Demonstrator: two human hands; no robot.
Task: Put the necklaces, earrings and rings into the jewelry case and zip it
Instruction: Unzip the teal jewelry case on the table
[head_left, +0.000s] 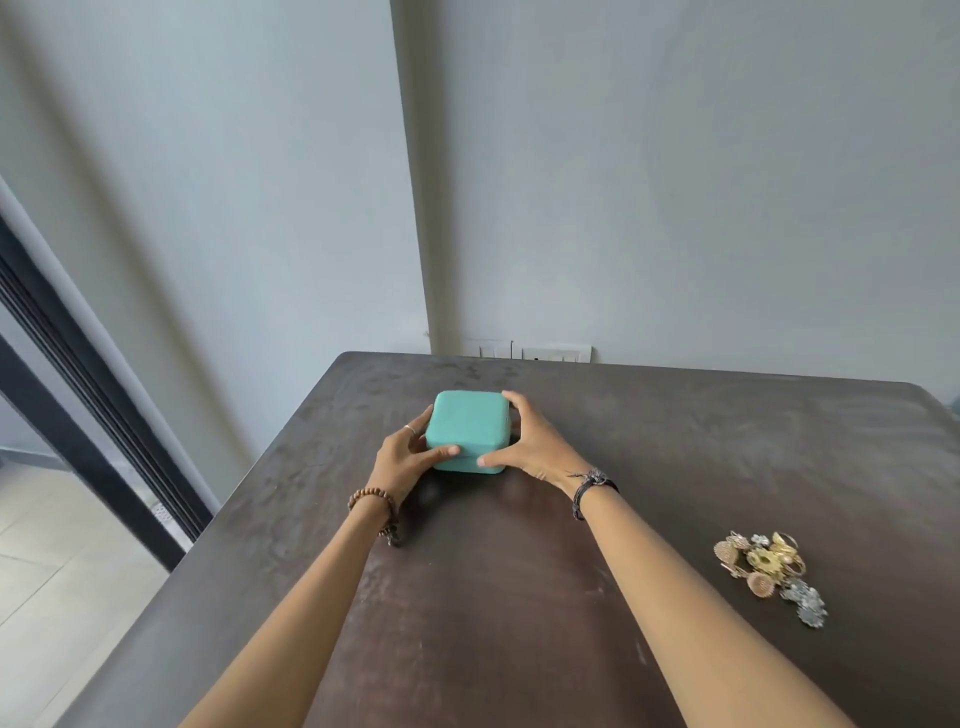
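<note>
A small teal jewelry case (469, 422) stands closed on the dark table (675, 441), towards its far side. My left hand (408, 457) grips the case's left side, thumb across the front edge. My right hand (530, 441) grips its right side, fingers curled round the back corner, thumb on the front. A pile of gold and silver jewelry (769, 571) lies on the table to the right, well apart from both hands. The case's zip is hidden from this angle.
The table's left edge (218, 525) drops to a tiled floor beside a dark door frame (93, 415). A wall with a white switch plate (556, 353) stands right behind the table's far edge.
</note>
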